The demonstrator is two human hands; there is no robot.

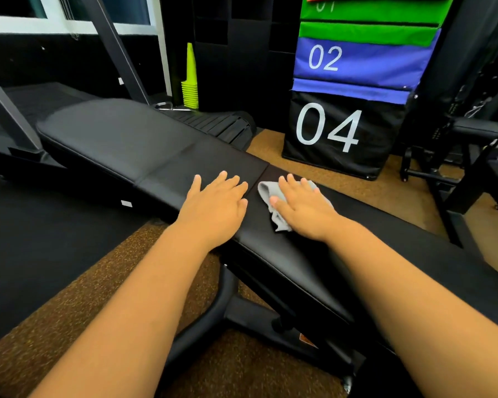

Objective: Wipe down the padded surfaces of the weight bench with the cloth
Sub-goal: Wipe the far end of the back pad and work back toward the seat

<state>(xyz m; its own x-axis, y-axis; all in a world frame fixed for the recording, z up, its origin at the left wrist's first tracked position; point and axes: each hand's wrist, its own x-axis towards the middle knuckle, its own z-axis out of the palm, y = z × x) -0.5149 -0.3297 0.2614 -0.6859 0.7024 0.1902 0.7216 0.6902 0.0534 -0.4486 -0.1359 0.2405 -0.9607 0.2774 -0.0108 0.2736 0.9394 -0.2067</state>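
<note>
A black padded weight bench lies flat across the view; its long back pad (121,139) runs to the upper left and its seat pad (293,254) to the lower right, with a narrow seam between them. My left hand (216,205) rests flat, fingers spread, on the back pad just left of the seam. My right hand (302,208) presses flat on a crumpled grey cloth (266,192) on the seat pad just right of the seam. Part of the cloth is hidden under the palm.
The bench's black frame (213,320) stands on brown speckled flooring (69,305). A stack of soft plyo boxes (342,133) marked 04 and 02 stands behind. Yellow-green cones (189,81) sit at the back. A treadmill (26,110) is at left, another machine (472,156) at right.
</note>
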